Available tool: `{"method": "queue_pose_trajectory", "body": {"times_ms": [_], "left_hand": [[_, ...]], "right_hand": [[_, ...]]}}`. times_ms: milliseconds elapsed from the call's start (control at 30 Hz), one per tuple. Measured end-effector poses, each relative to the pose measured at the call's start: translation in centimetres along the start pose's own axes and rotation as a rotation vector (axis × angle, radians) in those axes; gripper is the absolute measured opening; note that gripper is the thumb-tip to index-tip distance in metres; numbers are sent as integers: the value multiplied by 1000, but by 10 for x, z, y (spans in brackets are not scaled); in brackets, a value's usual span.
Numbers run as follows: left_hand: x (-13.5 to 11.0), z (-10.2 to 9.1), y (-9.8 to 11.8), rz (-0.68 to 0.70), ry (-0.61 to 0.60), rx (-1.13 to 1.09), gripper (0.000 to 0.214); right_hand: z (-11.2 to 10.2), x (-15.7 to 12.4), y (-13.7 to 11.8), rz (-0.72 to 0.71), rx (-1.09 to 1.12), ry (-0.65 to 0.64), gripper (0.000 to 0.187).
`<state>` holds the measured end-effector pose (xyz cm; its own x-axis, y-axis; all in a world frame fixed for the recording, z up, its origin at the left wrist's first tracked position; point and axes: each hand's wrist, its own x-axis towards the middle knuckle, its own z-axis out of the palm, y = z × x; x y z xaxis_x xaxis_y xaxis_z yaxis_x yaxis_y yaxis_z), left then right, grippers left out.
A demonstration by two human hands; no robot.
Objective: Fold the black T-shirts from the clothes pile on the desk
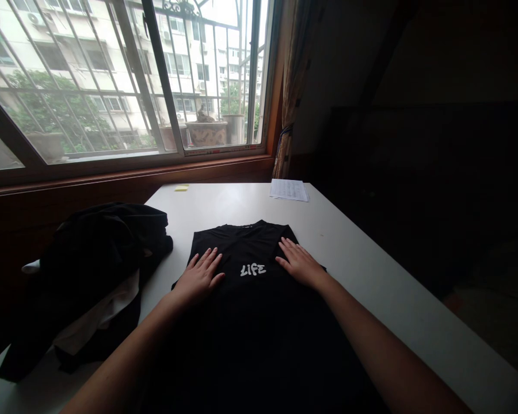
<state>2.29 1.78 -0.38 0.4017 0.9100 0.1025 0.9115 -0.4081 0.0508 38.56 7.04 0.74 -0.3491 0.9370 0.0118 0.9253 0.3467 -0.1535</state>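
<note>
A black T-shirt (259, 328) with white lettering on its chest lies spread on the white table, its neckline towards the window. My left hand (201, 273) rests flat on its left side, fingers stretched out and a little apart. On the opposite side, below the shoulder, my right hand (300, 263) also lies flat on the cloth with its fingers extended. Neither hand grips anything. The lower part of the shirt, between my forearms, is too dark to make out in detail.
A heap of dark clothes (99, 259) with some white cloth covers the table's left side. Printed papers (289, 190) and yellow sticky notes (181, 188) lie at the far edge of the table (362, 270). Beyond stands a barred window (155, 80) with a curtain (287, 115).
</note>
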Motion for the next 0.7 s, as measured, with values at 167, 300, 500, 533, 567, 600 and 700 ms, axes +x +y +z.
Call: {"method": "queue_pose_trajectory", "body": {"times_ms": [167,300,500,533,567,600,700], "left_hand": [[0,-3,1,-7,-10,-5,65],[-1,-4,2,-10,-23,2,65],[-2,-2,1,-15,7,-7,63],[-2,-1,1,-15,13,-11,63],[-3,-1,1,-15,20,-17,62],[-3,-1,0,-14,28,-25,62],[-5,-2,-1,-13,53,-43,61]], "right_hand": [[3,1,2,-7,11,23,82],[5,2,3,-13,27,35,81],[7,3,4,-8,0,31,81],[7,2,4,-6,-1,29,81],[7,2,4,-5,1,27,81],[6,2,3,-3,5,25,82],[4,1,2,3,4,13,82]]}}
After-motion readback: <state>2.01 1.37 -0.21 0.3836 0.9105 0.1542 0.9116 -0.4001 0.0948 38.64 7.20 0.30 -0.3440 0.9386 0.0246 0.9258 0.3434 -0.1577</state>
